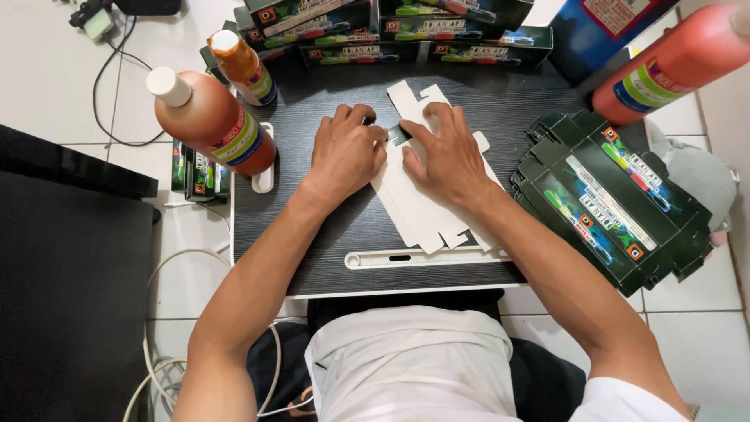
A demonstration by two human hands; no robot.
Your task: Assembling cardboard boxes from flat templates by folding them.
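A flat, unfolded cardboard box blank (426, 211) lies white side up on the small dark lap table (328, 250). My left hand (346, 150) presses on its left edge, fingers curled over a fold where a strip of the green printed side shows. My right hand (449, 152) lies flat on the blank's upper middle, fingertips at the same fold, touching the left hand's fingers.
A stack of flat dark green box blanks (609, 203) lies at the table's right. Assembled green boxes (391, 31) line the far edge. Two orange-red bottles (211, 117) (244, 66) stand at left, a third (672, 62) at right. Cables (117, 86) trail on the tiled floor.
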